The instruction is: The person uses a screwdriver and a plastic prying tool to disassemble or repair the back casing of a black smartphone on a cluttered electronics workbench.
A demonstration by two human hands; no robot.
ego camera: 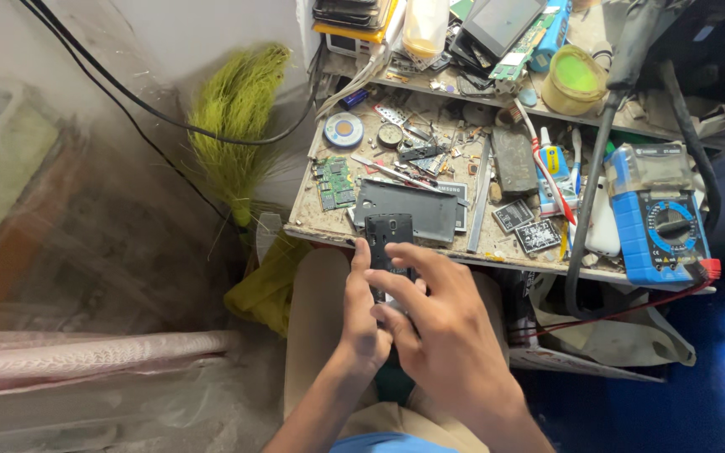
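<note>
From the head camera, the left hand (362, 323) wraps its grip around the lower part of a dark phone back frame (388, 243), thumb along its left edge, holding it upright over the lap just before the counter (312, 220) edge. The right hand (438, 331) rests fingers spread on the frame's lower face, not clasped. A blue multimeter (660, 220), green circuit board (335, 183) and grey tablet cover (417, 208) lie on the counter.
</note>
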